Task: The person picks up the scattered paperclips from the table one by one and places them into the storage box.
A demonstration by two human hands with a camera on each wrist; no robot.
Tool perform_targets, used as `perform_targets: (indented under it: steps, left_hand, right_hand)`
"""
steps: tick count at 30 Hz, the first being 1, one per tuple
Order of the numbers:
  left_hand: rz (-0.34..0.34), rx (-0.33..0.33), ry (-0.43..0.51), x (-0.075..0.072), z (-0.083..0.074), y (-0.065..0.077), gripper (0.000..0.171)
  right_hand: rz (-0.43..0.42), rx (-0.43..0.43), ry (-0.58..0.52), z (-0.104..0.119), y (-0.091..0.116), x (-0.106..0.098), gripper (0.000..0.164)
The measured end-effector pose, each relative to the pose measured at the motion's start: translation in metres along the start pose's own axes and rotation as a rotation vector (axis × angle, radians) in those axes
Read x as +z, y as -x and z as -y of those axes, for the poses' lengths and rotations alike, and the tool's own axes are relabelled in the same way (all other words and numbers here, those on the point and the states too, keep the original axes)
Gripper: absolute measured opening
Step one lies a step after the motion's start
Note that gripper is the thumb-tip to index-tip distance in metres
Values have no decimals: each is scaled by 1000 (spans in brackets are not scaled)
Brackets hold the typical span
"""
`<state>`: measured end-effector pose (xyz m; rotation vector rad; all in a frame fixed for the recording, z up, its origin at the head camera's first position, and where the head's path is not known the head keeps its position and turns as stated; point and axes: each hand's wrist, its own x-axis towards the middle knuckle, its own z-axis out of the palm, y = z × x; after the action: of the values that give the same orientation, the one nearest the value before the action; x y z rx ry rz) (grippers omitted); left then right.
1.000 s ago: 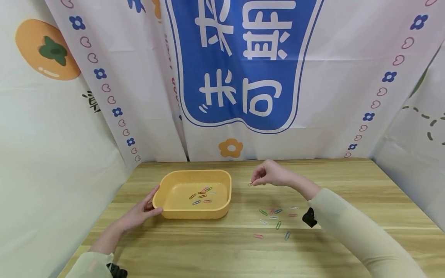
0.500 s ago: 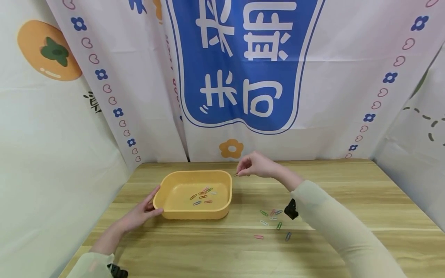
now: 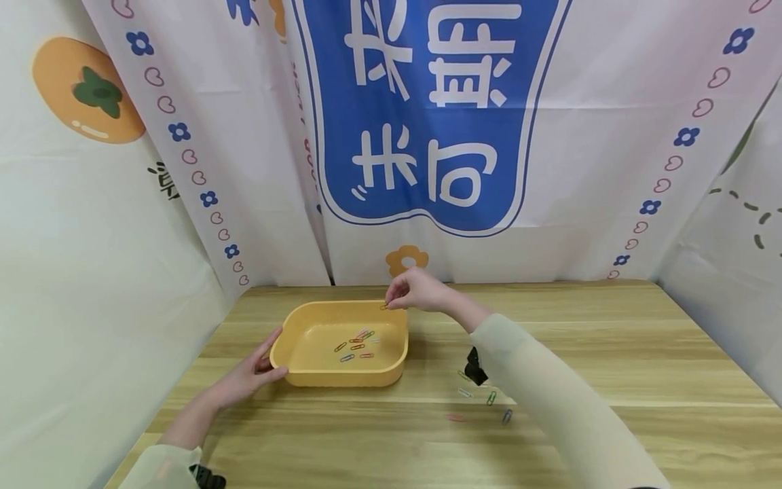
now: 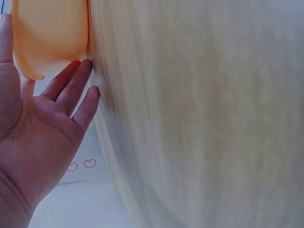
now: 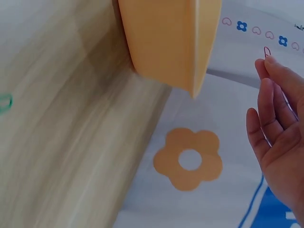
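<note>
Left grip [image 3: 247,380], right grip [image 3: 418,291], that's two! One tray [image 3: 342,379], one surface [image 3: 342,438]! One held paperclip [image 3: 383,308] in the right grip, seemingly eight tray paperclips [image 3: 347,358] below-left of it, at least five loose paperclips [image 3: 491,398] below-right!

The yellow tray [image 3: 342,379] can be entered from above, while its wall [image 3: 293,345] and the left hand [image 3: 248,375] block the left side.

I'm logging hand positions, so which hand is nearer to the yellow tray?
Left. The left hand touches the left end of the yellow tray; the right hand, pinching a paper clip, is raised near its far right corner, apart from it.
</note>
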<state>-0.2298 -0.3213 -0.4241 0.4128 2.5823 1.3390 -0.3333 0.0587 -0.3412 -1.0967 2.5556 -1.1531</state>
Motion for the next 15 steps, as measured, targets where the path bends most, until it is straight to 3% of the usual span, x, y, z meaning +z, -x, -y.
perform_targets:
  steps: [9, 15]
  left_hand:
    - [-13, -11, -10, 2, 2, 3, 86]
    - [-22, -4, -8, 2, 2, 2, 85]
  right_hand:
    - [2, 69, 13, 1, -24, 35, 3]
    - [-16, 103, 25, 1, -32, 48, 3]
